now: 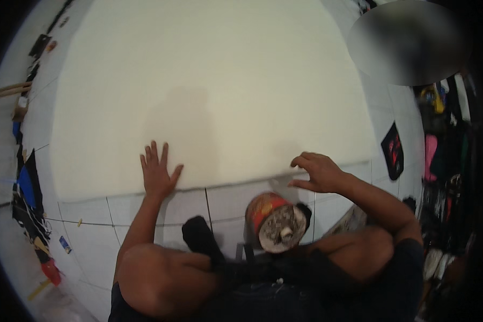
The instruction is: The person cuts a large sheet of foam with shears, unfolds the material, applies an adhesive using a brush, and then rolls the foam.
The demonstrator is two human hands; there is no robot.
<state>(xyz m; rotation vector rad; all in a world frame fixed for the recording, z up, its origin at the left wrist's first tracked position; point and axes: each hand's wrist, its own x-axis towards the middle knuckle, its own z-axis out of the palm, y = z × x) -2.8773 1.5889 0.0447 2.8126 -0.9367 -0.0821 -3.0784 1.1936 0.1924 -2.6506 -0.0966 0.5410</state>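
Note:
A large cream-white foam sheet [214,91] lies on the white tiled floor and fills most of the view. My left hand [158,172] rests flat on its near edge, fingers spread, holding nothing. My right hand [317,173] sits at the same near edge further right, fingers curled with the tips pinching or pressing the sheet's edge. Between my knees stands a red round tin [275,220] with a crusted whitish top. A black sock-clad foot [199,236] lies just left of the tin.
Scraps of blue, black and red material [29,198] litter the floor along the left rim. A black and red piece [394,150] lies right of the sheet. Hanging clothes and bags [445,134] crowd the right side. White floor tiles [91,214] show in front of the sheet.

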